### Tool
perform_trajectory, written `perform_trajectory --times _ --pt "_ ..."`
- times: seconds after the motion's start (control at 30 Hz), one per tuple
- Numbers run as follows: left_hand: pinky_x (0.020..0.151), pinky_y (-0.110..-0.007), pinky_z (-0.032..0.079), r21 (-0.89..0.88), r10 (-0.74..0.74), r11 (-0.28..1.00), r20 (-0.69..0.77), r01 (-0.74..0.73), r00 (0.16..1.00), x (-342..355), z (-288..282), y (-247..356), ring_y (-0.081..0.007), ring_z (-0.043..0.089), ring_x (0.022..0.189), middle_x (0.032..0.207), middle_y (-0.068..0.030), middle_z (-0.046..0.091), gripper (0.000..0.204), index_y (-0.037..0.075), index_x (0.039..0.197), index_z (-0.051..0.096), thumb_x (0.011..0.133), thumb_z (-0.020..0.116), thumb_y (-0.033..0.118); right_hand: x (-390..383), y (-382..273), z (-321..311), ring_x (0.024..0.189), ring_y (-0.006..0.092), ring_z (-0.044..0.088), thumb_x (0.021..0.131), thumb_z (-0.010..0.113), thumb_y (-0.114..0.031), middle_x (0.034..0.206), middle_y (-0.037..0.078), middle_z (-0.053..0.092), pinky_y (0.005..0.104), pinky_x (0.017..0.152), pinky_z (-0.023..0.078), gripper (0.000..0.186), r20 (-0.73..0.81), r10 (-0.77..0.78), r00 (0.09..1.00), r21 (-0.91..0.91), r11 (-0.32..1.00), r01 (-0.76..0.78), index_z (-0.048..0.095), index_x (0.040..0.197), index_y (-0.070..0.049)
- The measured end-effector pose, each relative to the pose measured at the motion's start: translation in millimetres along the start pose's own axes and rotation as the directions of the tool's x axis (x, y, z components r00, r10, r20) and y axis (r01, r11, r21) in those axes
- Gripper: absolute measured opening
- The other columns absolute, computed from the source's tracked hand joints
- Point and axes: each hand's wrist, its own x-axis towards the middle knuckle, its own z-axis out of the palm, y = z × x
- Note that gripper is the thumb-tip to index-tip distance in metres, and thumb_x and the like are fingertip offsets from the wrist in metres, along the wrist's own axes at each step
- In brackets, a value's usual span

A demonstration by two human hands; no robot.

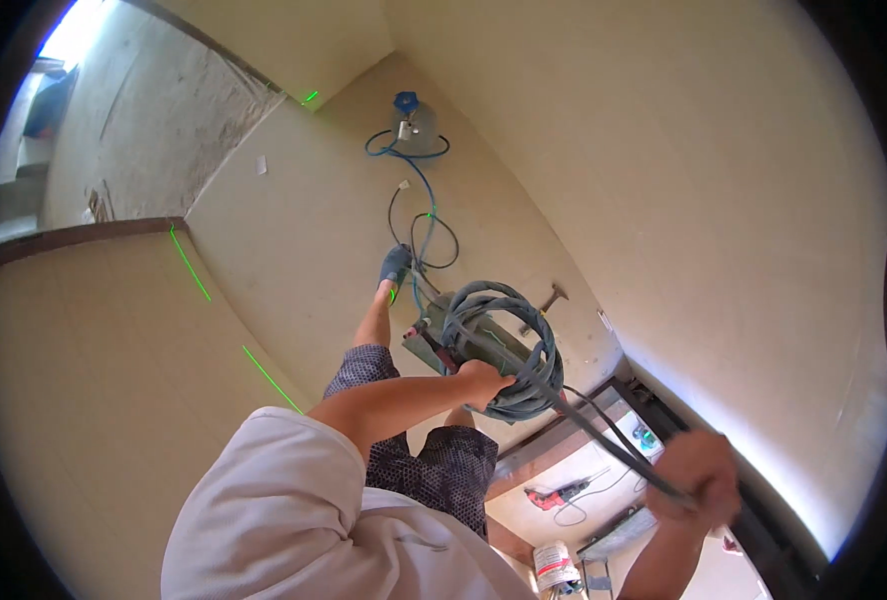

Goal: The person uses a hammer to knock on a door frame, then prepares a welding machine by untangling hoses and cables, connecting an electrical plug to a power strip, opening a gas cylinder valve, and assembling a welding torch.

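Observation:
My left hand [486, 383] is closed around a thick coil of dark grey cable or hose [554, 365], in front of a green box-like machine [429, 345] on the floor by my legs. From that coil a length of the same cable [604, 440] stretches to the lower right. There my right hand [699, 480], slightly blurred, is closed around it, well apart from the left hand. The machine's exact kind is hard to tell, as the coil and my left hand cover part of it.
Ahead stands a clear jug with a blue top [407, 103], a blue hose [426, 185] running from it. A hammer [544, 308] lies right of the machine. Through the doorway are a red power drill [561, 495] and a white bucket [556, 567]. Green laser lines cross the walls.

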Motion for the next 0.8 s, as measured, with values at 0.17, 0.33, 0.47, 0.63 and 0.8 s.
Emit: perform_trajectory --times 0.17,0.33,0.47,0.63,0.8 --pt "0.075 -0.050 0.060 0.004 -0.044 0.999 0.013 0.044 0.999 29 26 -1 -0.0376 0.076 0.097 0.104 -0.0164 0.077 0.098 0.024 0.162 0.043 0.075 0.086 0.024 9 -24 28 0.044 0.0112 0.047 0.094 0.075 -0.045 0.056 0.002 0.056 0.0241 0.045 0.032 0.054 -0.112 0.435 0.894 -0.014 0.899 -0.439 0.072 0.084 0.007" --pt "0.075 -0.050 0.061 0.059 -0.070 0.996 0.006 0.070 0.998 73 22 -33 -0.0376 0.076 0.100 0.105 -0.0151 0.077 0.099 0.024 0.159 0.046 0.071 0.091 0.027 -49 16 42 0.046 0.0111 0.056 0.093 0.077 -0.048 0.059 0.006 0.062 0.0243 0.042 0.036 0.061 -0.278 0.116 0.953 -0.305 0.930 -0.203 0.072 0.095 0.012" --pt "0.076 -0.050 0.061 0.052 -0.143 0.988 -0.092 0.148 0.985 120 28 -75 -0.0369 0.077 0.100 0.108 -0.0128 0.077 0.097 0.025 0.156 0.049 0.070 0.093 0.028 -19 45 44 0.045 0.0112 0.053 0.099 0.069 -0.057 0.057 0.004 0.057 0.0279 0.043 0.037 0.066 -0.141 0.333 0.932 -0.208 0.911 -0.356 0.073 0.106 0.009" --pt "0.079 -0.051 0.061 0.057 -0.131 0.988 -0.155 0.141 0.979 193 -5 -137 -0.0351 0.076 0.105 0.111 -0.0123 0.077 0.093 0.026 0.154 0.051 0.070 0.093 0.029 -36 131 7 0.044 0.0122 0.049 0.096 0.077 -0.038 0.061 0.002 0.060 0.0285 0.045 0.038 0.057 -0.201 -0.096 0.975 -0.329 0.944 0.025 0.071 0.135 0.003" --pt "0.081 -0.052 0.061 0.075 -0.139 0.986 -0.092 0.146 0.986 261 -45 -187 -0.0362 0.074 0.107 0.113 -0.0120 0.076 0.098 0.027 0.156 0.047 0.071 0.094 0.032 -26 185 -14 0.053 0.0203 0.064 0.092 0.084 -0.021 0.070 0.009 0.069 0.0324 0.054 0.049 0.058 -0.270 -0.043 0.962 -0.027 0.999 0.037 0.066 0.142 0.000"
